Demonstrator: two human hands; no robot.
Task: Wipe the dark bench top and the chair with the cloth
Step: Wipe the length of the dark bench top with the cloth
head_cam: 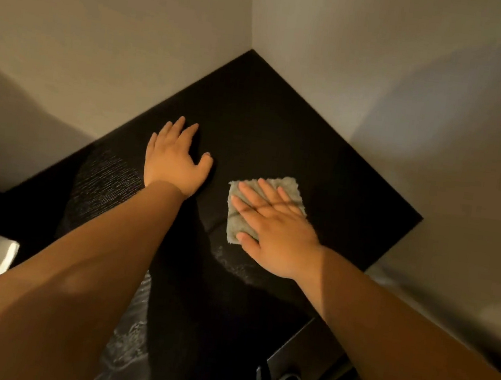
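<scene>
Cloth: the pale folded cloth [267, 211] lies flat on the dark surface [281, 136], right of centre, roughly square, so no clear long axis.
Right hand: the right hand [273, 227] lies palm-down on the cloth, fingers [261, 196] spread and flat, pressing rather than clenched; they point up-left toward the wall corner.
Left hand: the left hand [175, 160] rests just beside the cloth on its left, apart from it, released and empty, bracing on the surface.
Key relation: the cloth is already under the right hand; unwiped surface seems to lie ahead toward the corner and rightward.
Surroundings: pale walls [384, 64] close the surface on two sides.
Obstacles: none on the surface; the chair is not identifiable.
Near edge: dim, patterned dark fabric; unclear.
</scene>
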